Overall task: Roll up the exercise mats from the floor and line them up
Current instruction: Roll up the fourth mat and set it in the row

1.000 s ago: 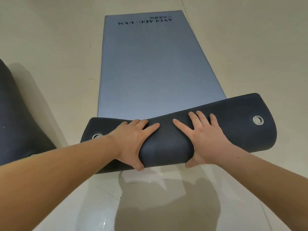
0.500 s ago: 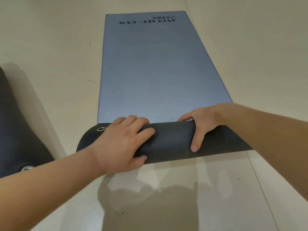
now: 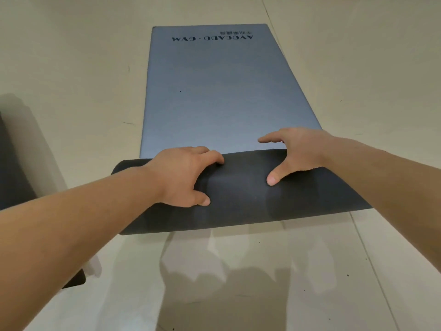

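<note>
Exercise mat is lying flat on the pale tiled floor, running from frame centre up toward the top edge. Blue-grey face is showing upward. Dark lettering near the far end is reading upside down from this view: "AVOCADO · GYM", with smaller characters above it too small to make out.

Near end of the mat is curling over on itself, showing its charcoal underside as a wide band across mid-frame. The band is sitting skewed, its right side reaching lower and wider than its left.

Left hand, left of centre, is gripping the curled end: fingers are bending close together over the far side of the curl, thumb is pressing on the near side.

Right hand, right of centre, is straddling the top of the curl. Index finger is stretching straight out leftward above the blue face, thumb is spreading wide and pressing down on the charcoal surface. Remaining fingers are hiding behind the hand; cannot tell how they are lying.

A second dark mat is showing partly at the left edge, cut off by the frame and crossed by the left forearm, well apart from the blue one.

Arm shadows are falling on the glossy floor in the lower centre.
</note>
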A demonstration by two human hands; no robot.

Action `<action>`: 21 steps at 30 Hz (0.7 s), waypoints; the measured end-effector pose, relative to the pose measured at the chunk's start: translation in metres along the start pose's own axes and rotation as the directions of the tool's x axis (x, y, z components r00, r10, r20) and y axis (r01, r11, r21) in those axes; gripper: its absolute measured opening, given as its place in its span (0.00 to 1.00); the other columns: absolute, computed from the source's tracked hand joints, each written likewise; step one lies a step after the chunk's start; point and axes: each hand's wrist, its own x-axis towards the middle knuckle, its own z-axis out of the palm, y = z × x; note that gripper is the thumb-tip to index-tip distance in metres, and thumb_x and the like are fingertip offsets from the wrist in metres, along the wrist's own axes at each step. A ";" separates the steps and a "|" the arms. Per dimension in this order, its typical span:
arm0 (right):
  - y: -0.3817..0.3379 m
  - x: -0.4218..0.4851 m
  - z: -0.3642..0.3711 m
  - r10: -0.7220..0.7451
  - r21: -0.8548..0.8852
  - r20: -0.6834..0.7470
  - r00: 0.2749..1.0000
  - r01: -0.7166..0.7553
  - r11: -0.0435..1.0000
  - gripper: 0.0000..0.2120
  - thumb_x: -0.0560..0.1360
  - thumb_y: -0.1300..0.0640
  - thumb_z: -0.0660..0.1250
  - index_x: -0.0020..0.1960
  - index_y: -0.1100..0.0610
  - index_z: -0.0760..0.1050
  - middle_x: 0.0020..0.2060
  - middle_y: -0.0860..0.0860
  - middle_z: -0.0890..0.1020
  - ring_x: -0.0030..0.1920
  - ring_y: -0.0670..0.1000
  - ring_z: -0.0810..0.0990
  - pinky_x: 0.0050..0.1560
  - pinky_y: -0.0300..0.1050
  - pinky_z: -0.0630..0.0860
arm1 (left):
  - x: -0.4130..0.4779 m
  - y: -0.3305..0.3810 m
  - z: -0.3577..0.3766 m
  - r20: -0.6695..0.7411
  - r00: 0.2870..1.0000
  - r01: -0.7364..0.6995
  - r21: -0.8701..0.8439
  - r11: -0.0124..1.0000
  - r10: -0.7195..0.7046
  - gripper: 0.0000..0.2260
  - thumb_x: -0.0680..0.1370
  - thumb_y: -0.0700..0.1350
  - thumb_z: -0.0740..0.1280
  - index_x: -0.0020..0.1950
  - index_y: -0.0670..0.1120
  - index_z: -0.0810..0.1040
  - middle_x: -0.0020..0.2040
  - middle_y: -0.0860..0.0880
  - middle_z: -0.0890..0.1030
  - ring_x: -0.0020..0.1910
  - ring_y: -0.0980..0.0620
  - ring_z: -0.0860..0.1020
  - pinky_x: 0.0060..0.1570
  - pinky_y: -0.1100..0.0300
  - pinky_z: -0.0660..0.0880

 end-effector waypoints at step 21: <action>-0.011 -0.065 0.089 -0.056 -0.187 0.253 0.966 0.106 0.977 0.67 0.52 0.23 0.78 0.81 0.34 0.45 0.70 0.46 0.68 0.72 0.54 0.69 0.70 0.54 0.72 | -0.052 0.047 0.044 0.322 0.942 0.093 0.009 0.996 -0.091 0.48 0.62 0.70 0.76 0.77 0.62 0.60 0.55 0.55 0.74 0.52 0.51 0.77 0.54 0.51 0.79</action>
